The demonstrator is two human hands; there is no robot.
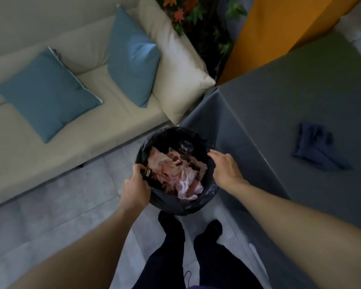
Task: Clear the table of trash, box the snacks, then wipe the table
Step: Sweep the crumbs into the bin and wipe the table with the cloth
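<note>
Your left hand (136,188) grips the bin (188,207) rim, fingers curled over it. Your right hand (225,167) hangs loose at the opposite rim, holding nothing. Trash (175,170) is in the bin. Cloth (319,147) lies on the counter (300,90), off to your right, nearer the right hand.

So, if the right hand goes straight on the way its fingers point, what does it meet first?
Likely the dark plastic bottle lying inside the round bin with the black bag liner. The right hand points over the rim toward it. Depth is unclear, so the hand might pass above it.
</note>
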